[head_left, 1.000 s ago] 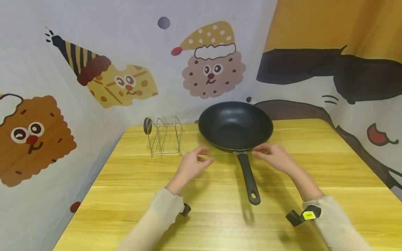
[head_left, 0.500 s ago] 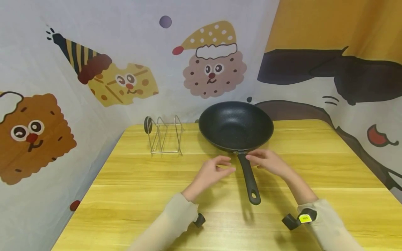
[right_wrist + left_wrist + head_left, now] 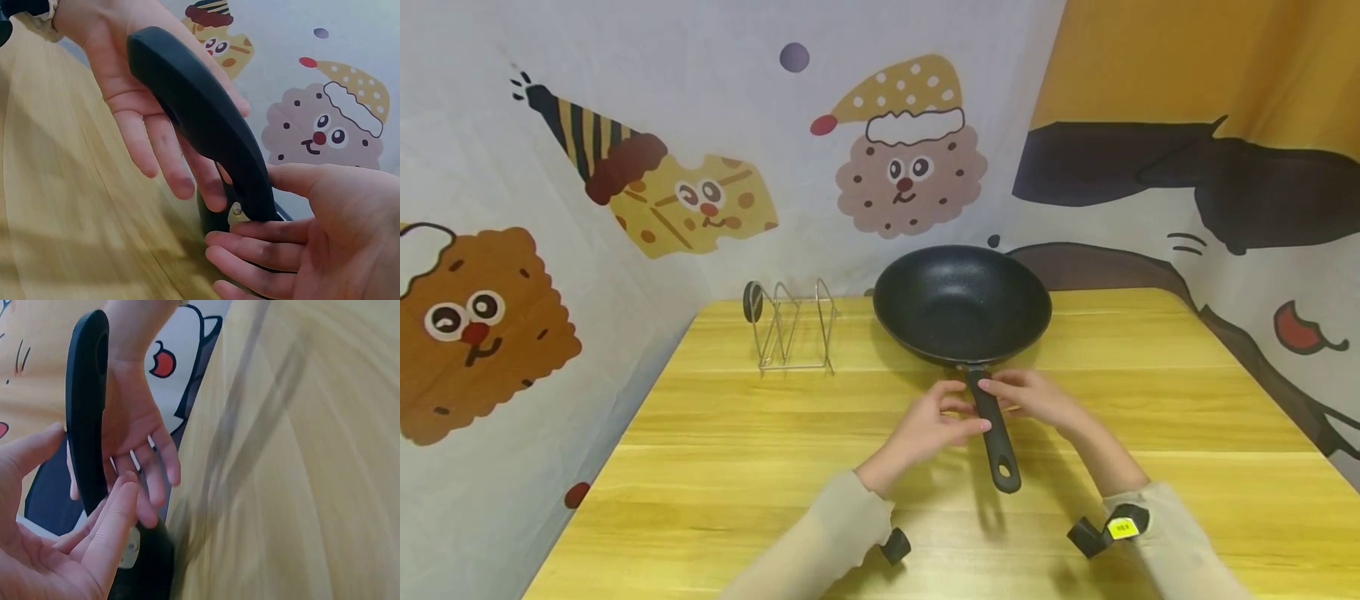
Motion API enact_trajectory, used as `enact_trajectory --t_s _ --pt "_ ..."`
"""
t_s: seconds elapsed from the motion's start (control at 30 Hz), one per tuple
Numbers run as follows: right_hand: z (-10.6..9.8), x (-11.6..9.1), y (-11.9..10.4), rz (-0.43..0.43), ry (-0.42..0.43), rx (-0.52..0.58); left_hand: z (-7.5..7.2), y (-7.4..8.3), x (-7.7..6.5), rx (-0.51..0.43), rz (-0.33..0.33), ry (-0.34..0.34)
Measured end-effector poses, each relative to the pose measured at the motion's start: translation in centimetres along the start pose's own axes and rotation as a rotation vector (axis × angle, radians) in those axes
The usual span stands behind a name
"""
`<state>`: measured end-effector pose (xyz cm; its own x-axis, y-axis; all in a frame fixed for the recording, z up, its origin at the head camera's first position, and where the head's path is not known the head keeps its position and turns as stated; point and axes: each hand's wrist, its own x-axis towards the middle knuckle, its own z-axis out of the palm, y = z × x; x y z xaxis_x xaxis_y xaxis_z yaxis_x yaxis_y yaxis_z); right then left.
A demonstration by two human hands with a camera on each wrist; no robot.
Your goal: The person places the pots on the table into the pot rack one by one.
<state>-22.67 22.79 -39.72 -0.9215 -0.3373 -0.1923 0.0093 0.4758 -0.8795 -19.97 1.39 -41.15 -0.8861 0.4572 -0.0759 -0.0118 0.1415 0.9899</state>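
Observation:
A black frying pan (image 3: 962,304) is tilted toward me at the table's far side, its long handle (image 3: 1002,458) slanting to the front. Left of the handle, my left hand (image 3: 921,429) has its thumb reaching the edge and its fingers extended beneath. On the other side, my right hand (image 3: 1037,398) lays its thumb against the handle's upper part. In the right wrist view, the right fingers (image 3: 269,250) stretch under the handle (image 3: 206,112), loosely spread. Both hands surround the handle without a firm grip in the left wrist view.
A wire rack (image 3: 793,366) with a black round piece (image 3: 752,302) stands left of the pan. Beneath everything is a yellow wooden table (image 3: 700,467). A cartoon-printed cloth (image 3: 820,200) hangs close behind the table.
My left hand has moved right, from beside the pan to the handle. My right hand has come down and left from near the rim to the handle. The pan has not moved.

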Motion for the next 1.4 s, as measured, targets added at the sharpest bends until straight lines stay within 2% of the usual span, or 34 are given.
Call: enact_trajectory --t_s 0.3,0.43,0.6,0.67,0.83,0.97,1.23,1.33,1.4 --pt "0.7 0.0 0.5 0.015 -0.039 0.085 1.3 -0.1 -0.1 -0.152 -0.060 -0.003" --pt "1.1 0.1 0.8 0.032 -0.030 0.135 1.7 -0.3 -0.1 -0.207 -0.074 -0.018" --pt "1.2 0.1 1.0 0.021 -0.051 0.218 2.1 -0.3 -0.1 -0.274 -0.100 -0.035" --pt "1.2 0.2 1.0 0.022 -0.076 0.287 2.2 -0.3 -0.2 -0.317 -0.108 -0.039" --pt "1.3 0.3 0.8 0.020 -0.127 0.417 2.8 -0.2 -0.4 -0.419 -0.080 -0.024" --pt "1.6 0.1 0.4 0.008 -0.136 0.464 3.1 0.0 -0.5 -0.440 -0.056 -0.039" --pt "2.4 -0.3 -0.1 0.011 -0.070 0.451 3.1 0.5 -1.3 -0.437 -0.043 -0.048" --pt "2.6 -0.5 -0.3 0.000 -0.052 0.452 3.0 0.5 -1.8 -0.476 -0.030 -0.060" --pt "2.7 -0.7 -0.4 -0.016 -0.065 0.493 2.9 0.6 -2.1 -0.523 -0.022 -0.071"
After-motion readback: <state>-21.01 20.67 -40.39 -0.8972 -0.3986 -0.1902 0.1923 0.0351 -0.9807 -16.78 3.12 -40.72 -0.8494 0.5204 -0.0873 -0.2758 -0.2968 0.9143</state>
